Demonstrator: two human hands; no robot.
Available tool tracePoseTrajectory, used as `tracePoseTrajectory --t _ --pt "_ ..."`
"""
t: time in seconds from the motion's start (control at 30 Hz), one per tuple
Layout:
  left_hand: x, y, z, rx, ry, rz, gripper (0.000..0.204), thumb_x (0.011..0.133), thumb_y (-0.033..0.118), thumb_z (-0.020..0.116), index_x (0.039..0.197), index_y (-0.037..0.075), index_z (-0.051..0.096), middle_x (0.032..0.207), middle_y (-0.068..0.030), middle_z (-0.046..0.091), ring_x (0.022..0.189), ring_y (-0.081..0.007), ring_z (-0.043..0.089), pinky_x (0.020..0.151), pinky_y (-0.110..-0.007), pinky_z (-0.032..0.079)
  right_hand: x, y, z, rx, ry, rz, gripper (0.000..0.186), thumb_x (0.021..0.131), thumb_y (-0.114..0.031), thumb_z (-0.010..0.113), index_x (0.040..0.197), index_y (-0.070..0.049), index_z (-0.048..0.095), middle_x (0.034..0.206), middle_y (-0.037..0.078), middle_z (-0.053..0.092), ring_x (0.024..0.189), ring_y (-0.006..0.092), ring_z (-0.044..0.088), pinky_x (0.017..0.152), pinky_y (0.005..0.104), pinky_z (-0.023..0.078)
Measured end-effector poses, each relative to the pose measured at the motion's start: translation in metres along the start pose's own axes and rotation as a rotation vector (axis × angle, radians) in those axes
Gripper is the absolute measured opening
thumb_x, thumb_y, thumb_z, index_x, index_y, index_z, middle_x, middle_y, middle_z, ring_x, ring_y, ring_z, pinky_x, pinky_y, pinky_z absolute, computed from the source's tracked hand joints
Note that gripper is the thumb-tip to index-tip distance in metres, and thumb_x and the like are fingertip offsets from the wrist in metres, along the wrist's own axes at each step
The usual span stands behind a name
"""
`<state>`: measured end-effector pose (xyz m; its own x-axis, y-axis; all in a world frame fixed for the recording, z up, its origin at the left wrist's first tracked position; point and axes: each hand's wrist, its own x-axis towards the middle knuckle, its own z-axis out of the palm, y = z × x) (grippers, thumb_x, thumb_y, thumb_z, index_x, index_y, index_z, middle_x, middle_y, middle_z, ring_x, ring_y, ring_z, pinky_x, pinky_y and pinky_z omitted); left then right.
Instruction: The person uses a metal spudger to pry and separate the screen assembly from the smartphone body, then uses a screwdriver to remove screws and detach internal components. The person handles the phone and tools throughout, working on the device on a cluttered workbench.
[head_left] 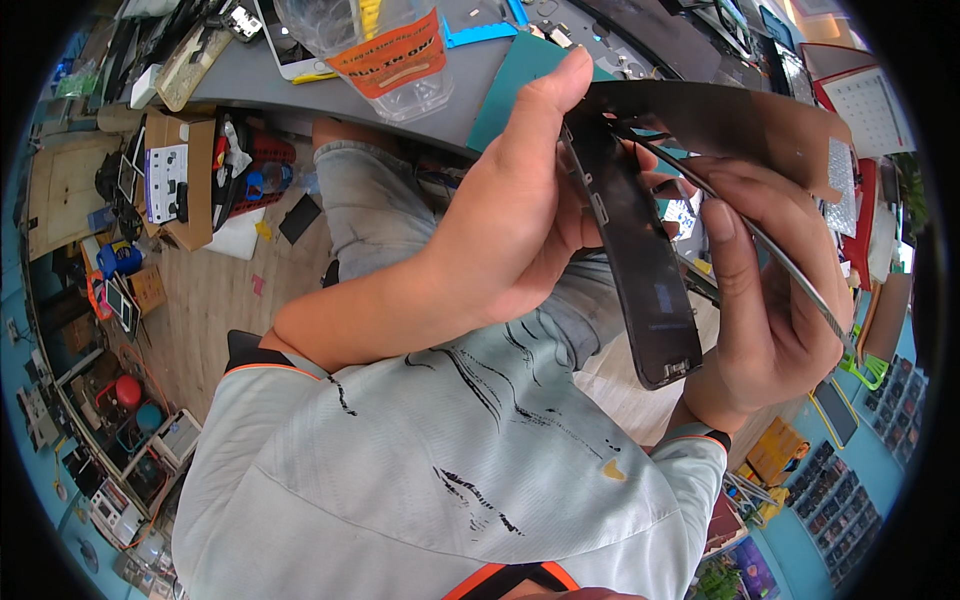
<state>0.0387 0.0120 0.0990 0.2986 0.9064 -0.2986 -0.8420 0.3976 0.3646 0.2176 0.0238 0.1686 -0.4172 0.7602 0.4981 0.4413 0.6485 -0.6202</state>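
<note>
Held on edge in my left hand point(520, 200) is a long black phone screen panel point(645, 275), its thumb at the top end and its fingers behind. A thin dark sheet point(725, 118) stretches rightward from the panel's top end and bends down at its brownish tip. Below this sheet, my right hand point(780, 310) pinches slim metal tweezers point(778, 252) between thumb and fingers. The tweezers' points reach the upper part of the panel, close under the sheet. Whether they grip anything there, I cannot tell.
Beyond my hands, a grey bench point(300, 105) bears a teal mat point(510, 85), a clear plastic cup point(415, 100) with an orange label, and several small parts. An open cardboard box point(200, 225) and a red basket point(270, 165) stand at left. Bubble wrap point(840, 190) lies at right.
</note>
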Motion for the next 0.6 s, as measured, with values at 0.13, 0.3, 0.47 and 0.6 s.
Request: tracePoseTrajectory --t 0.13,0.3,0.47,0.6 --pt "-0.001 -0.002 -0.002 0.039 0.023 0.032 0.059 0.111 0.063 0.051 0.114 0.008 0.069 0.096 -0.0027 0.075 0.086 -0.0121 0.075 0.077 -0.033 0.065 -0.007 -0.003 0.017 0.024 0.126 0.037 0.016 0.092 0.010 0.077 0.108 0.011 0.075 0.106 0.025 0.079 0.103 0.0306 0.076 0.095 0.0363 0.058" --pt "-0.001 -0.002 0.000 0.035 0.032 0.001 0.058 0.112 0.063 0.050 0.115 0.008 0.070 0.096 -0.0015 0.075 0.084 -0.0112 0.074 0.073 -0.031 0.062 0.003 -0.005 0.000 -0.122 -0.057 -0.085 0.017 0.087 0.009 0.079 0.104 0.011 0.077 0.104 0.024 0.080 0.099 0.0300 0.077 0.093 0.0347 0.057" --pt "-0.003 0.000 0.006 0.051 0.043 0.025 0.061 0.111 0.063 0.051 0.117 0.005 0.070 0.095 -0.0025 0.074 0.088 -0.0149 0.076 0.079 -0.033 0.064 -0.001 -0.007 -0.014 -0.082 -0.122 -0.146 0.021 0.086 0.006 0.077 0.107 0.010 0.077 0.106 0.025 0.079 0.096 0.0323 0.078 0.086 0.0368 0.060" --pt "-0.004 -0.002 0.005 0.024 0.043 0.016 0.064 0.110 0.064 0.052 0.119 0.003 0.068 0.096 -0.0055 0.072 0.097 -0.0237 0.077 0.085 -0.041 0.065 -0.018 0.005 -0.053 0.218 -0.143 -0.297 0.027 0.100 -0.006 0.065 0.122 0.009 0.073 0.116 0.032 0.074 0.100 0.0385 0.076 0.084 0.0409 0.062"
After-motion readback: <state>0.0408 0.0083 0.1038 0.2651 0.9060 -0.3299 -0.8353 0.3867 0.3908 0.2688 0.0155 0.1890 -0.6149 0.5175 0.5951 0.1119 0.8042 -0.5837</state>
